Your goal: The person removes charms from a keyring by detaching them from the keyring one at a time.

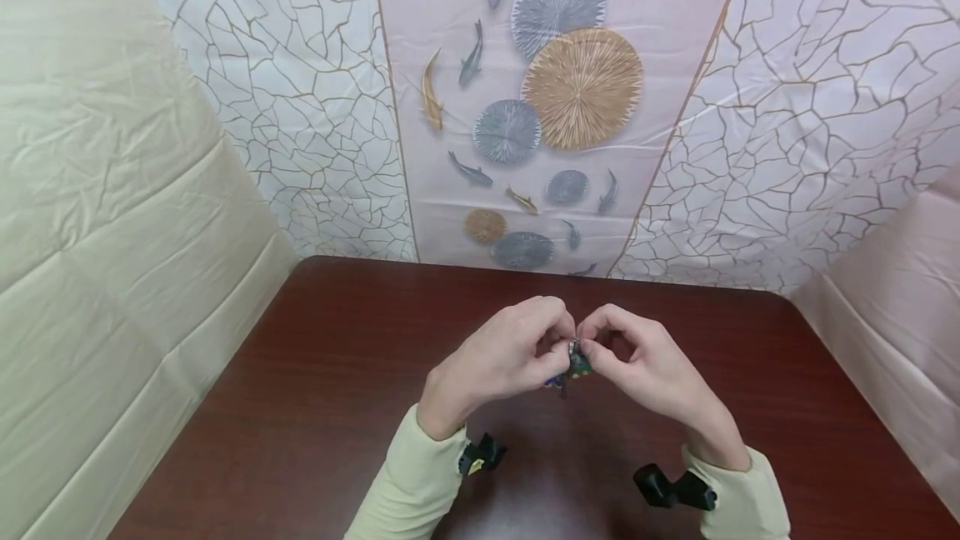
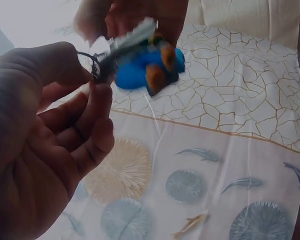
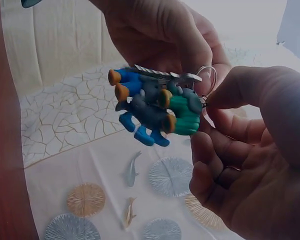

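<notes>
Both hands meet over the dark red table (image 1: 315,373), around a small bunch of keys on a ring. My left hand (image 1: 506,352) pinches the bunch near its metal ring, thumb against curled fingers. From the other side my right hand (image 1: 656,365) pinches the ring (image 3: 215,80) between thumb and forefinger. Several rubbery figure charms hang from it, among them a green one (image 3: 184,117) and a blue one (image 3: 142,134) with orange-brown ends. A silver key (image 3: 157,73) lies along the top of them in the right wrist view. In the left wrist view the blue charm (image 2: 132,70) is blurred.
A patterned cloth (image 1: 517,190) with fish and round motifs hangs behind the table's far edge. Beige cloth (image 1: 112,232) hangs at the left, with more cloth (image 1: 892,340) at the right. Black wrist cameras (image 1: 487,452) sit at both sleeves.
</notes>
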`<state>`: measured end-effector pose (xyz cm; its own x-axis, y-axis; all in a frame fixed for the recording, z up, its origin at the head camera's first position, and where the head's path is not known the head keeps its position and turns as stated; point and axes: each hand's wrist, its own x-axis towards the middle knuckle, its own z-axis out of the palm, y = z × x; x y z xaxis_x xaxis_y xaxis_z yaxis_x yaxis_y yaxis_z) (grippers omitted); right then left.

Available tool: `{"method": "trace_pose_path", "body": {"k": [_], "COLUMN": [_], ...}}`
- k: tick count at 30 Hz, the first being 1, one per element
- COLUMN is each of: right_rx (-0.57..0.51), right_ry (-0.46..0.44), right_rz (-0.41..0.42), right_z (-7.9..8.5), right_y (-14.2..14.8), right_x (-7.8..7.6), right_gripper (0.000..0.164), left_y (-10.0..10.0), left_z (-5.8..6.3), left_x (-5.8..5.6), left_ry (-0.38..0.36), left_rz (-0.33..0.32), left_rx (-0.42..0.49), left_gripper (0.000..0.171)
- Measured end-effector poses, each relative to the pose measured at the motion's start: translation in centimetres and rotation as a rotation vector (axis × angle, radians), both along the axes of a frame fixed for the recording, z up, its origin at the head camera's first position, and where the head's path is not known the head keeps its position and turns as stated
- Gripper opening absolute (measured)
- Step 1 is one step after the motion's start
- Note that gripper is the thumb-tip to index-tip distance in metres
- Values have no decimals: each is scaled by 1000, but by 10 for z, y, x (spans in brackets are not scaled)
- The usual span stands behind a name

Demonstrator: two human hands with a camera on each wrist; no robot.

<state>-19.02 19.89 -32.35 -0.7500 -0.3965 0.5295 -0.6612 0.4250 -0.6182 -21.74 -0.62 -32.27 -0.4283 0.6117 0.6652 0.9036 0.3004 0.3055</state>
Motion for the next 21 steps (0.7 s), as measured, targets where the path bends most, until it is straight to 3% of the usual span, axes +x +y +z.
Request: {"method": "trace_pose_path", "body": {"k": [12,21], "right_rx": [33,47], "right_ry": [180,259], "right_rz": [-36,-60], "right_z": [-1,3], "right_y": [-4,-6], "right_x": [5,10], "right_gripper": [31,32], "left_y": [4,2], "left_z": [-6,-5], "left_x": [-4,-2], "left_ry": [-192,-264], "left_rz": [-94,-155], "left_rx": [101,148], "left_gripper": [18,18]}}
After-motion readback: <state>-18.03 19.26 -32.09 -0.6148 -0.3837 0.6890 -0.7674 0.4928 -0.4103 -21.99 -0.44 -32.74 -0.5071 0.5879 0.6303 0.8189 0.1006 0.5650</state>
